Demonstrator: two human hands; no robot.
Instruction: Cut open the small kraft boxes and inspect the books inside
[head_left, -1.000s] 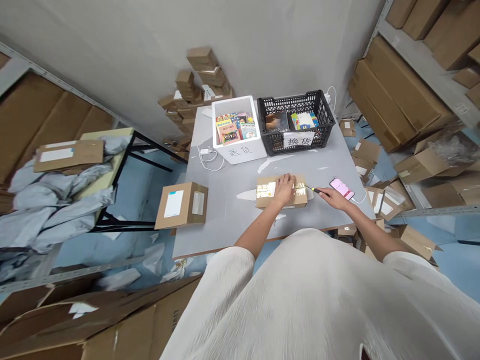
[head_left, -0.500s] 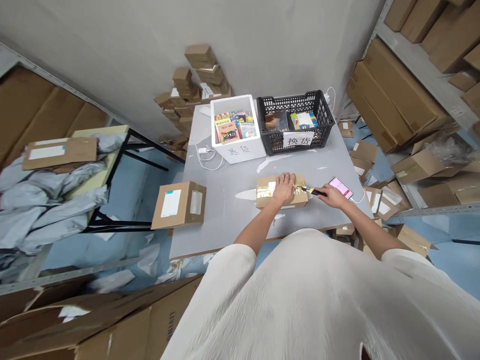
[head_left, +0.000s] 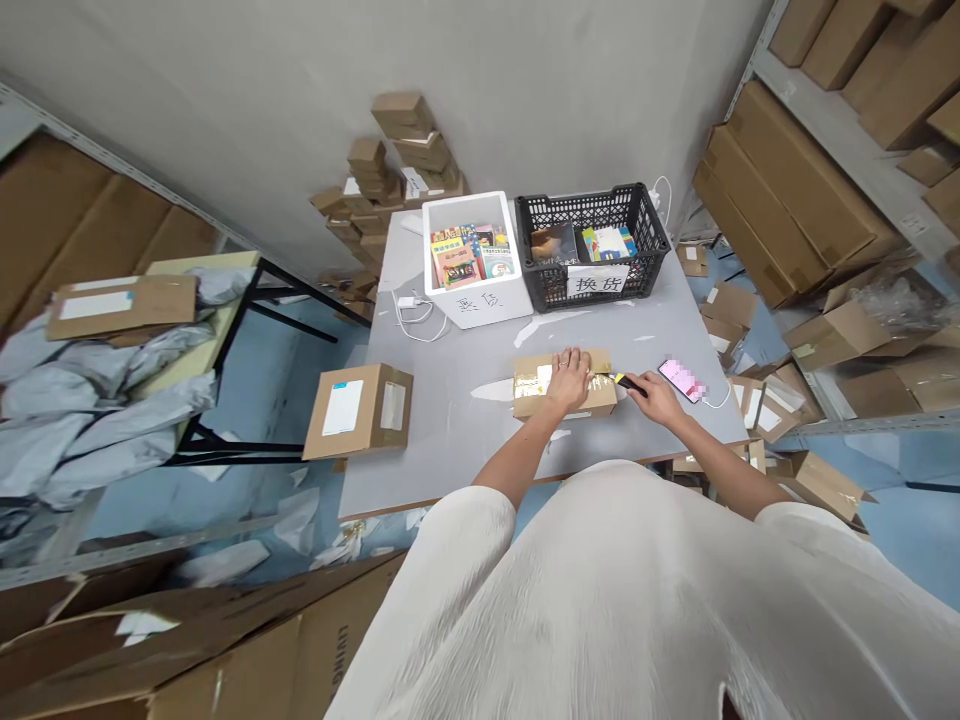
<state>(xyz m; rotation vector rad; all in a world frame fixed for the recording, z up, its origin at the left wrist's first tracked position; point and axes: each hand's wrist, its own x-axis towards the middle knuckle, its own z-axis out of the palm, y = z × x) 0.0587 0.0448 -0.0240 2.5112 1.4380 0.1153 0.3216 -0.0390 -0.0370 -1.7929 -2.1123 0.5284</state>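
A small taped cardboard box (head_left: pixel 529 392) lies near the front of the grey table. My left hand (head_left: pixel 570 378) rests flat across its top, fingers stretched out and pressing on it. In my right hand (head_left: pixel 657 396), closed round the handle, is a black and yellow utility knife (head_left: pixel 627 383). Its tip points left at the box's right end; whether the blade touches the cardboard I cannot tell. Just beyond my right hand lies a phone (head_left: pixel 682 380) with a pink screen, on a white cable.
A white foam box (head_left: pixel 480 304) of books and a black plastic crate (head_left: pixel 540 285) stand at the table's back. Another cardboard carton (head_left: pixel 356 412) sits at its left edge. Stacked boxes line the wall; a side table (head_left: pixel 232 330) with grey parcels is on the left.
My right hand has shifted slightly left, and the knife has swung to a steeper angle at the box's right end. My left hand stays on the box.
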